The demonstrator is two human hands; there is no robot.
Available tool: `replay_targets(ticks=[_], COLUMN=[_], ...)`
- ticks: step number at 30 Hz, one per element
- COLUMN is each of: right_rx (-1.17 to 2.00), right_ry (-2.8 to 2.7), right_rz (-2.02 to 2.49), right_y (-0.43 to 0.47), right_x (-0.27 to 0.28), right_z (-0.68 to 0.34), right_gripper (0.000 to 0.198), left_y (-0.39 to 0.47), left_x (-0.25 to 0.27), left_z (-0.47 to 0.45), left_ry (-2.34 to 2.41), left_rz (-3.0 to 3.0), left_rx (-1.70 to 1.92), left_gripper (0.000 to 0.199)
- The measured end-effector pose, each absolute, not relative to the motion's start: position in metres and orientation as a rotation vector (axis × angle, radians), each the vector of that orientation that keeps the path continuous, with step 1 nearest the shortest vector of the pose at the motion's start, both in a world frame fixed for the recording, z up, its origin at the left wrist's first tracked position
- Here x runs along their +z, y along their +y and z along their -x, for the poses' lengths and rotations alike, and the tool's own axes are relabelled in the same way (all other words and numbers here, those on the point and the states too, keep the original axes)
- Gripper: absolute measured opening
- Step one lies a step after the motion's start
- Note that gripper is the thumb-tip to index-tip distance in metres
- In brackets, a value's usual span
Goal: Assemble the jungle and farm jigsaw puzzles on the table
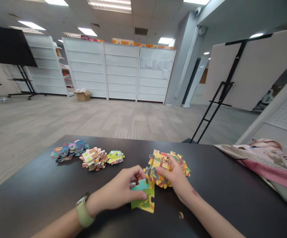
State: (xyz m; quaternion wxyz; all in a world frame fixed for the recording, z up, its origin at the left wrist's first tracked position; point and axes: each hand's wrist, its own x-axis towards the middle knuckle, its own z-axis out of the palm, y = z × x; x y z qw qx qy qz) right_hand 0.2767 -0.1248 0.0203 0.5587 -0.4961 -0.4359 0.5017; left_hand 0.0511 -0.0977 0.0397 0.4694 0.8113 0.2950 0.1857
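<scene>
My left hand [126, 186] pinches a teal and green puzzle piece [141, 185] between thumb and fingers. Just under it, a green and yellow puzzle piece [147, 206] shows its notched edge; whether it is also held I cannot tell. My right hand [177, 177] has its thumb and fingers bent over yellow and orange puzzle pieces [161, 162], gripping some at the top of a loose heap. More yellow pieces [183, 163] of this heap stick out behind the right fingers. The two hands are close together but apart.
On the dark table [84, 195], further left, lie a small yellow-green pile of pieces [115, 157], a pink and cream pile [95, 158] and a blue and purple pile [70, 149]. A patterned cloth [265, 162] covers the right edge. An easel [220, 92] stands beyond the table.
</scene>
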Motion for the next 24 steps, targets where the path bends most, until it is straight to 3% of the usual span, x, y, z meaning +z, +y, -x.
replay_targets(ticks=[3, 5, 10, 14, 18, 24], right_rx=[1.049, 0.986, 1.05, 1.211, 1.173, 1.046], right_ry=[-1.007, -0.995, -1.134, -1.375, -1.49, -1.57], right_rz=[1.207, 1.23, 1.286, 1.331, 1.391, 1.44], right_y=[-0.122, -0.12, -0.122, -0.128, -0.133, -0.144], right_x=[0.016, 0.014, 0.02, 0.028, 0.029, 0.03], right_z=[-0.277, -0.279, -0.284, -0.283, -0.278, -0.269], right_gripper=[0.065, 0.065, 0.059, 0.046, 0.04, 0.043], left_y=[-0.119, -0.128, -0.118, -0.102, -0.101, -0.103], left_x=[0.031, 0.03, 0.041, 0.042, 0.037, 0.036], left_z=[-0.064, -0.066, -0.051, -0.04, -0.04, -0.043], left_ry=[0.89, 0.958, 0.771, 0.757, 0.864, 0.885], left_rz=[-2.321, -2.424, -2.473, -2.464, -2.371, -2.29], left_rx=[0.44, 0.36, 0.162, 0.233, 0.318, 0.313], left_gripper=[0.07, 0.08, 0.052, 0.055, 0.064, 0.058])
